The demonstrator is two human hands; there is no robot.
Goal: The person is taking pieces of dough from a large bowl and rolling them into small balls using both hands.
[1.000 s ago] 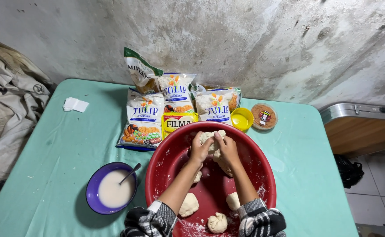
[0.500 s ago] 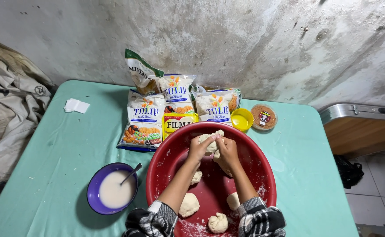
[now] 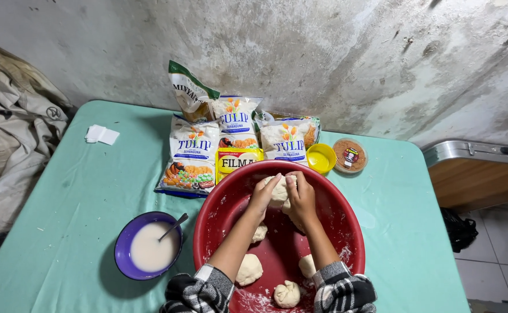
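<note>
Both hands are working inside the red basin [image 3: 346, 232], which is sitting on the green table [image 3: 63, 191] directly in front of the person. The left hand [image 3: 265, 194] and the right hand [image 3: 301, 196] are pressing together from either side on a lump of dough [image 3: 278, 191] at the far wall of the basin, with the fingers curling around the lump and gripping it between them. Four smaller dough balls are lying on the floured basin floor: one near the left forearm [image 3: 259, 233], one lower left [image 3: 248, 269], one at the bottom edge [image 3: 287, 294] and one beside the right sleeve [image 3: 307, 265]. A purple bowl [image 3: 125, 266] holding white liquid and a spoon [image 3: 174, 225] is standing just left of the basin. Flour bags [image 3: 191, 156], a yellow packet [image 3: 235, 162], a yellow lid [image 3: 321, 158] and a small round tub [image 3: 350, 155] are lying beyond the basin, near the wall.
</note>
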